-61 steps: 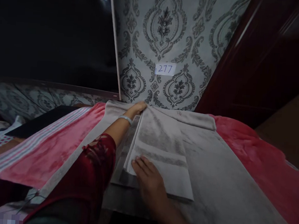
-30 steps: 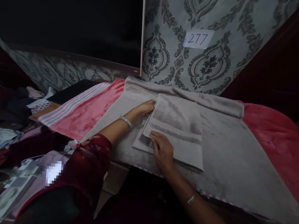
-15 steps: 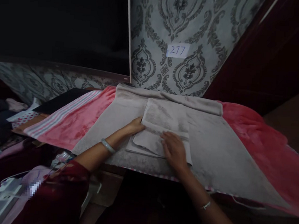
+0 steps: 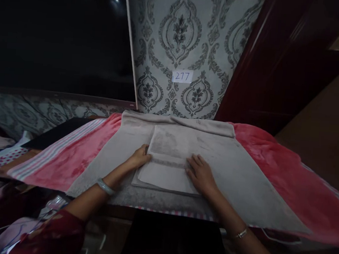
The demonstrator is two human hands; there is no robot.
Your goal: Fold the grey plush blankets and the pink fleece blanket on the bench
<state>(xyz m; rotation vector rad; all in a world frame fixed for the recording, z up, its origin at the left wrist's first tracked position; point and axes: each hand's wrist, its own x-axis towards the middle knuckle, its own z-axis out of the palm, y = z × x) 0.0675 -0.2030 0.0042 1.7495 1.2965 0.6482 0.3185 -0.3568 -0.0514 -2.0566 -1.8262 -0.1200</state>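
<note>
A folded grey towel [image 4: 167, 158] lies on a larger grey cloth [image 4: 242, 175] spread over the surface. My left hand [image 4: 139, 158] rests at the towel's left edge, fingers curled against the fold. Along the towel's right edge lies my right hand [image 4: 201, 174], flat with its fingers spread, pressing down. Both wrists carry a bracelet.
A pink blanket [image 4: 76, 155] with a striped border lies under the grey cloth and reaches to both sides. Patterned wallpaper with a paper label "277" [image 4: 182, 76] rises behind. A dark screen [image 4: 59, 36] stands at the left, dark wooden furniture [image 4: 280, 65] at the right. Clutter lies low left.
My left hand came back from the towel's far end to its left edge. My right hand slid from the near left corner across to the right side. The towel now lies flatter and squarer.
</note>
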